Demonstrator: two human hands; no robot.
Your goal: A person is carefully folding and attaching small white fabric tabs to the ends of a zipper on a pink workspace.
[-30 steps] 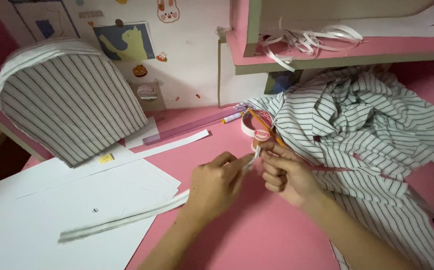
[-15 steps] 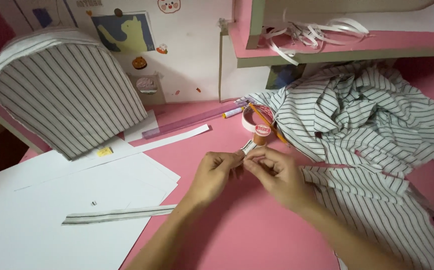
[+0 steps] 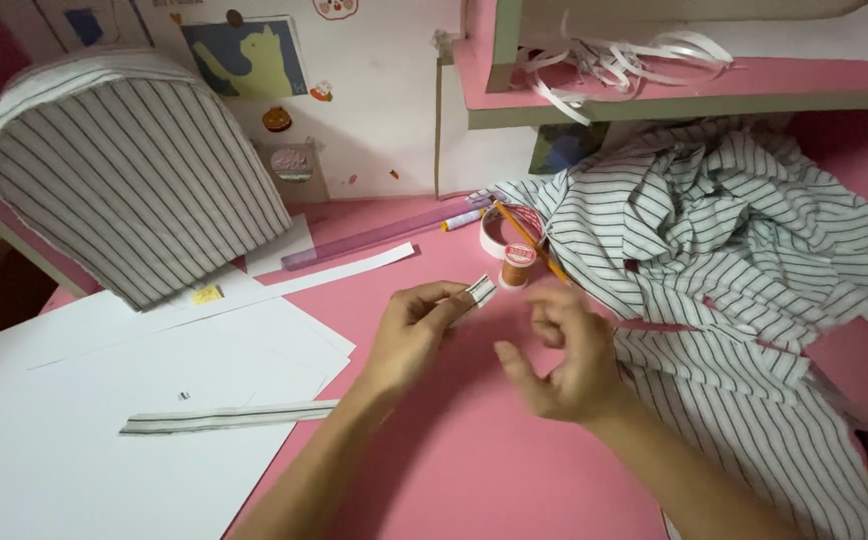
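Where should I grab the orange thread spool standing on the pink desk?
Pinch the thread spool around its middle from above and the front. It stands upright, so its round sides are free toward the hands, while the tape roll and pencil crowd its back and right.

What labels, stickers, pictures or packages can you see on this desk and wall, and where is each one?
Cat picture: on the white wall, top left; blue rectangle, pale yellow cat shape.
Round sticker: wall below the picture; brown and orange.
Thread spool: upright on the pink desk, ahead of the left hand; orange, small top label.
Yellow tag: on white paper by the striped form.
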